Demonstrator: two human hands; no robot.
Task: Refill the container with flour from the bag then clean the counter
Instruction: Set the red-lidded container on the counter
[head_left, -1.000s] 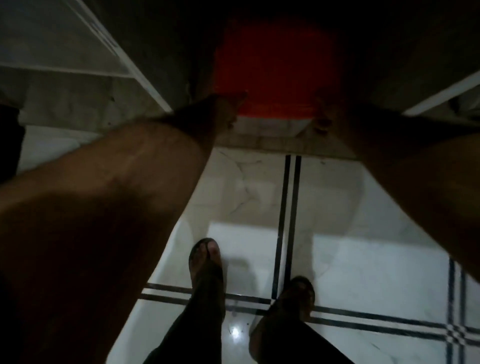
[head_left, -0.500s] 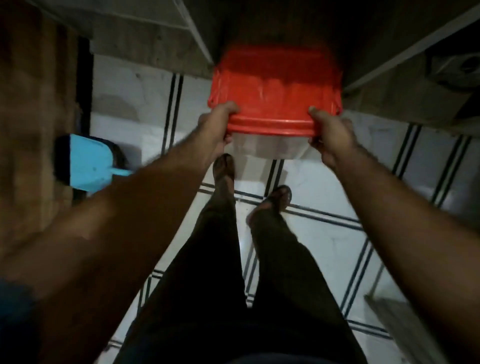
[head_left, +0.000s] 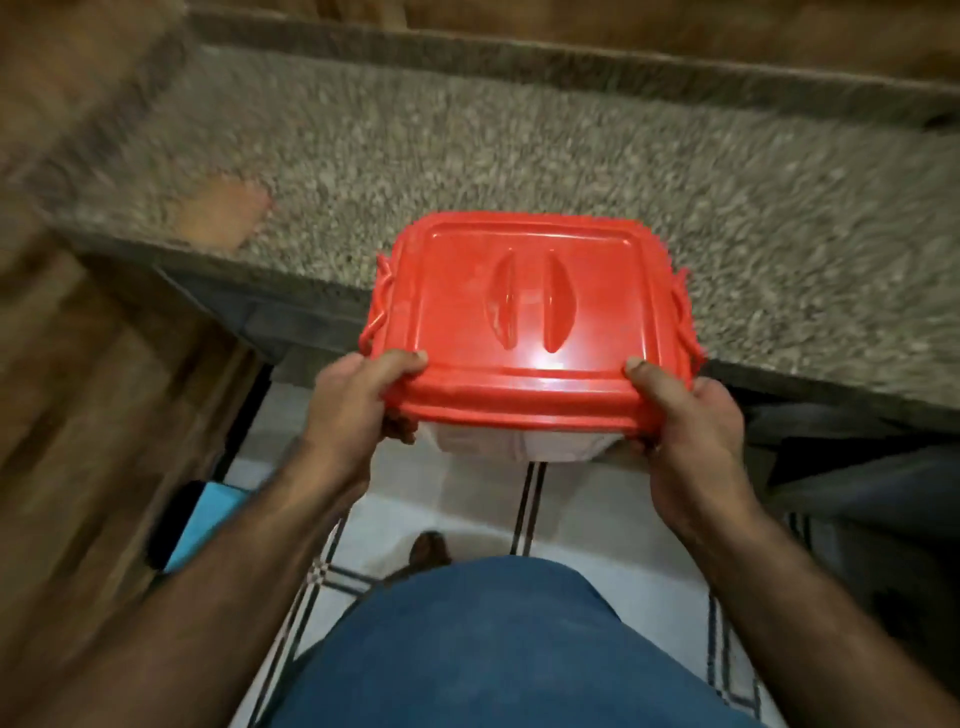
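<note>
Two hands grip the container (head_left: 524, 441) by its red lid's (head_left: 524, 306) near corners, left hand (head_left: 358, 410) and right hand (head_left: 685, 436) with fingers curled underneath, thumbs on top, over the speckled worktop's (head_left: 467, 156) front edge.

Warm dim light; glare on lid (head_left: 540, 364); edges motion-blurred, wide-angle bowed

Counter (head_left: 519, 156) beyond container (head_left: 524, 312) bare; wooden panel (head_left: 78, 364) bounds left.
</note>
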